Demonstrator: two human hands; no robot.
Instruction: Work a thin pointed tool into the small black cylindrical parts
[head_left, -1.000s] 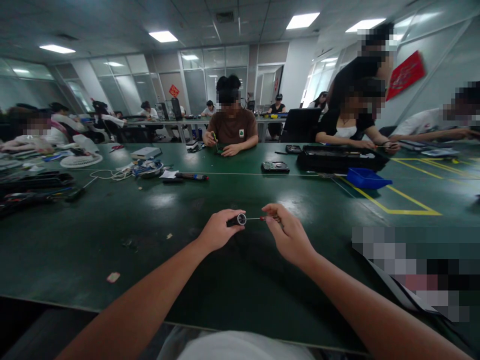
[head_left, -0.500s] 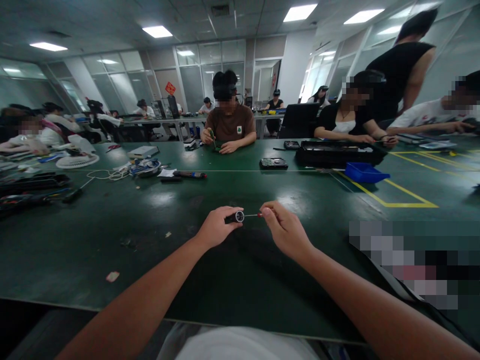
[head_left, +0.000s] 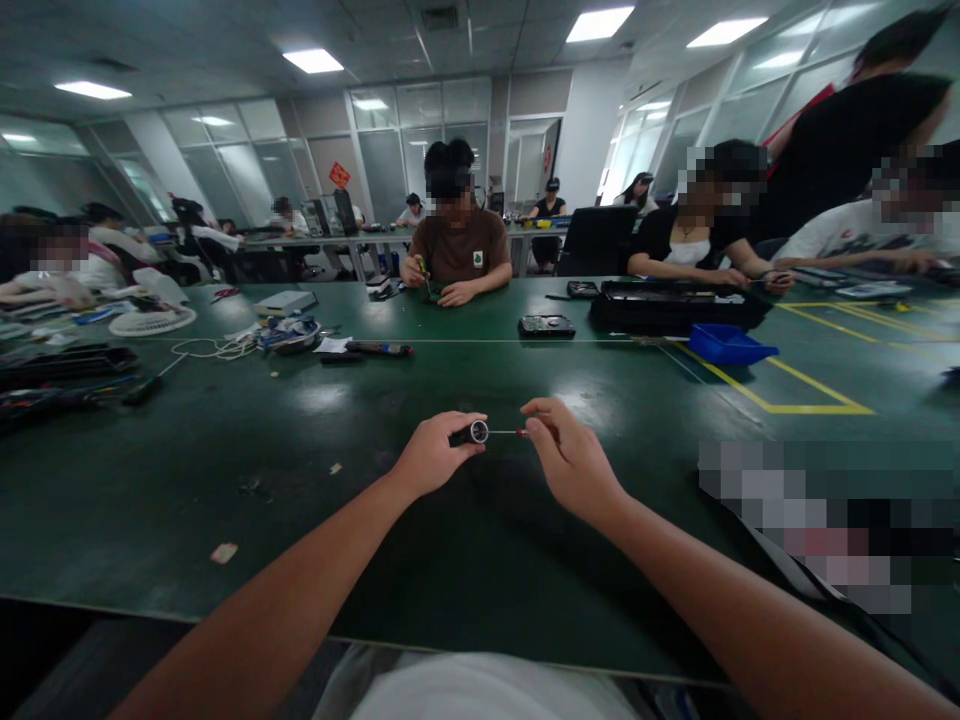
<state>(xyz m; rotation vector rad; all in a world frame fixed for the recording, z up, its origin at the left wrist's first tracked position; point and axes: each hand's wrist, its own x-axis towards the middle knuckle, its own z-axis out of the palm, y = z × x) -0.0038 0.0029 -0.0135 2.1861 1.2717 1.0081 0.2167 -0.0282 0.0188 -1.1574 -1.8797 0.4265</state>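
Observation:
Over the near middle of the table, my left hand [head_left: 433, 453] is closed around a black flashlight-like cylinder [head_left: 478, 432]. Its round end has a silver ring and faces me. To its right, my right hand [head_left: 564, 452] holds a thin screwdriver [head_left: 504, 432] by its red handle, thumb against it and index finger raised off it. The screwdriver's metal shaft lies level and reaches the side of the cylinder's ringed end. Whether the tip touches or sits in something there is too small to tell.
Beyond my hands lie pen-like tools [head_left: 375, 348], a hard drive [head_left: 547, 326], a blue bin [head_left: 729, 344] and a long black casing [head_left: 679, 306]. Cables [head_left: 289, 335] and a white fan-like part [head_left: 152, 319] are at left. A person [head_left: 461, 240] works opposite; others sit around.
My right index finger has lifted and opened away from the screwdriver handle, showing more of the red. My left hand and the cylinder have stayed put. A standing person at right leans further right.

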